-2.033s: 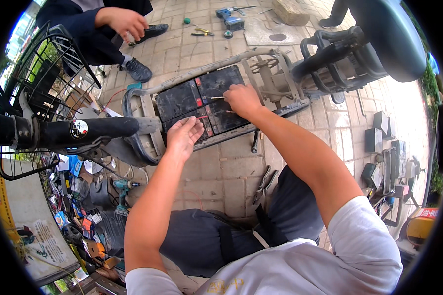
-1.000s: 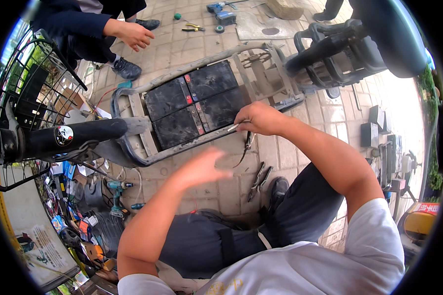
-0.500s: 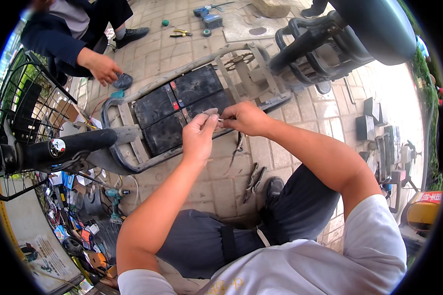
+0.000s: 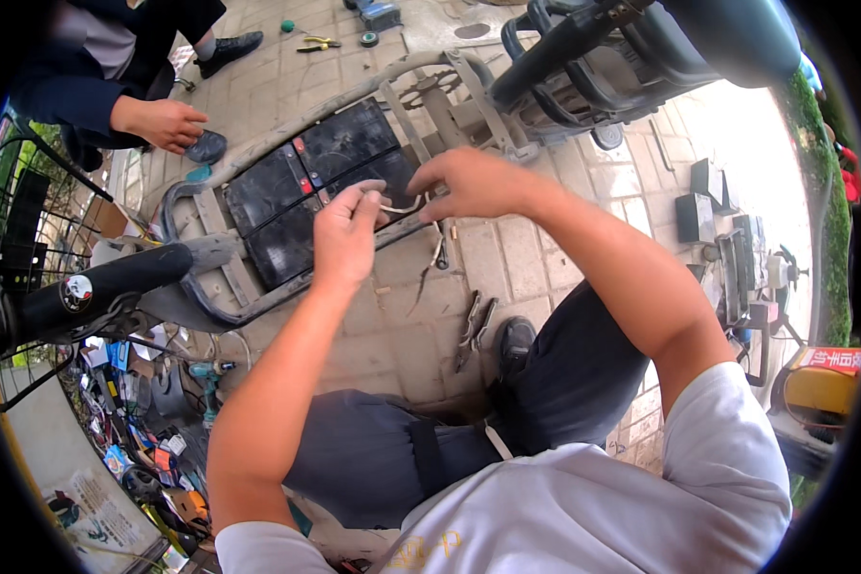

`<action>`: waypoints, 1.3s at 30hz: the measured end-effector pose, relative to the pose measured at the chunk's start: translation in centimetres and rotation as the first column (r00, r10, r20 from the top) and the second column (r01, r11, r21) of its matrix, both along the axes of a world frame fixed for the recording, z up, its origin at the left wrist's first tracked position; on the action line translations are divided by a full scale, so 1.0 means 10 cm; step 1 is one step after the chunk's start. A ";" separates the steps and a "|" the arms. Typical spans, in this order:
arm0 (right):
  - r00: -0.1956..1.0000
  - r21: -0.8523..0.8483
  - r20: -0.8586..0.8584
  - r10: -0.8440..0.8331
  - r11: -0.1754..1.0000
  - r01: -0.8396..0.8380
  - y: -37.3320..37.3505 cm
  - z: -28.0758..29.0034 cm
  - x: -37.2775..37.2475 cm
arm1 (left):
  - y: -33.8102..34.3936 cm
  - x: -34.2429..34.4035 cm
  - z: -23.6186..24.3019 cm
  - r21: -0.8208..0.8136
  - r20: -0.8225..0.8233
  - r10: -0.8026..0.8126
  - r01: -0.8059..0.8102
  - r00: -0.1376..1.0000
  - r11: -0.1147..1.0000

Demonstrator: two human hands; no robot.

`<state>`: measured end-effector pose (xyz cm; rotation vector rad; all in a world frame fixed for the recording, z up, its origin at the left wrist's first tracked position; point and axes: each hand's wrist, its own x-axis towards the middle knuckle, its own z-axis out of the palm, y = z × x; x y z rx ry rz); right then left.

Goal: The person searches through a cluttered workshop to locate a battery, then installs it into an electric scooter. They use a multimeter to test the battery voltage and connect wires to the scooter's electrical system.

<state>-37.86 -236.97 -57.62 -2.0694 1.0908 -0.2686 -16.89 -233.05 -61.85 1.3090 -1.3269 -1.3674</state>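
My left hand (image 4: 346, 234) and my right hand (image 4: 469, 182) meet over the near edge of an open scooter floor tray (image 4: 193, 287) that holds black batteries (image 4: 308, 184). Both pinch a short pale wire (image 4: 399, 207) that curves between the fingertips. A dark cable end (image 4: 430, 263) dangles from the tray edge just below my right hand. My knees are on the paving under both arms.
Pliers (image 4: 475, 325) lie on the paving by my shoe. Another person's hand (image 4: 163, 122) rests at the tray's far left. A black handlebar (image 4: 86, 292) and wire basket (image 4: 19, 220) stand at left, the scooter seat frame (image 4: 584, 67) at top right, loose tools (image 4: 320, 41) beyond.
My left hand rose from beside my knee to join the right at the tray edge, and both now pinch the pale wire. The other person's hand moved left of the tray.
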 end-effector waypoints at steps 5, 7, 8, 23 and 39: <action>0.970 0.260 -0.098 0.221 0.947 -0.190 0.08 0.22 -0.26 | -0.06 0.00 0.06 0.181 -0.447 0.002 0.088 0.895 0.980; 0.910 0.361 -0.147 0.389 0.877 -0.317 0.22 0.15 -0.22 | -0.07 0.03 0.06 0.214 -0.512 0.001 0.126 0.859 0.969; 0.861 0.449 -0.129 0.493 0.803 -0.392 0.30 0.01 -0.17 | -0.08 0.05 0.07 0.231 -0.539 0.010 0.137 0.842 0.963; 0.809 -0.270 -0.552 0.204 0.874 -0.405 2.16 -2.85 -0.26 | -0.09 -0.02 -0.04 0.160 -0.622 -0.019 0.151 0.783 0.975; 0.919 0.253 -0.228 -0.321 0.892 0.375 1.40 0.35 -0.28 | -0.14 -0.01 0.02 0.233 -0.572 0.016 0.143 0.820 0.962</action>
